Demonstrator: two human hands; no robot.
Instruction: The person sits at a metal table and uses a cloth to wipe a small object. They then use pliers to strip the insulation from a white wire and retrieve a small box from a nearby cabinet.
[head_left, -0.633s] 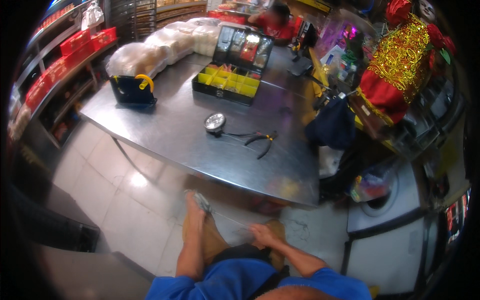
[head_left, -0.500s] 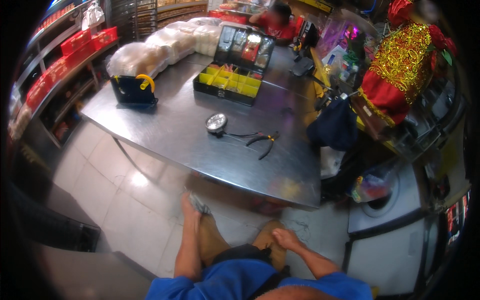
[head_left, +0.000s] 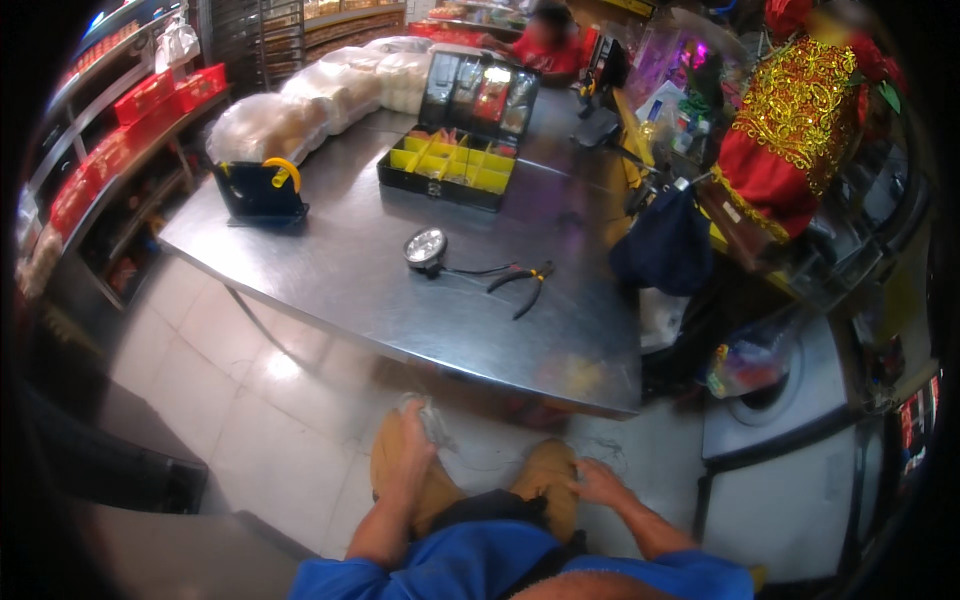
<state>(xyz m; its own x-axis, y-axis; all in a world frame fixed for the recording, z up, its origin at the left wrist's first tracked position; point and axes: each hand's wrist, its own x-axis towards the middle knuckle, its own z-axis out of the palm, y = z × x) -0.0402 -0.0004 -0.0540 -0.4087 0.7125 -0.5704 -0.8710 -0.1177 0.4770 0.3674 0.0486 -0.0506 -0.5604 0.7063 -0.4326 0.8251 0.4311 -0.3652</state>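
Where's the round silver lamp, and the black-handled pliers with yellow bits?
Round silver lamp (head_left: 426, 246): head view, on its shiny front face.
Black-handled, yellow-marked pliers (head_left: 539, 275): head view, near the joint.

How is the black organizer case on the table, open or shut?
Open: the black organizer case has its lid raised at the far side, exposing yellow compartments.

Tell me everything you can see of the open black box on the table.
The black box looks like hard plastic. It sits flat on the metal table, its lid raised behind and leaning back, with see-through sections showing small things, one red. The bottom part is split into yellow compartments; small reddish things, too small to name, show toward the back. A latch shows on the front wall. Neither the left hand nor the right hand touches it.
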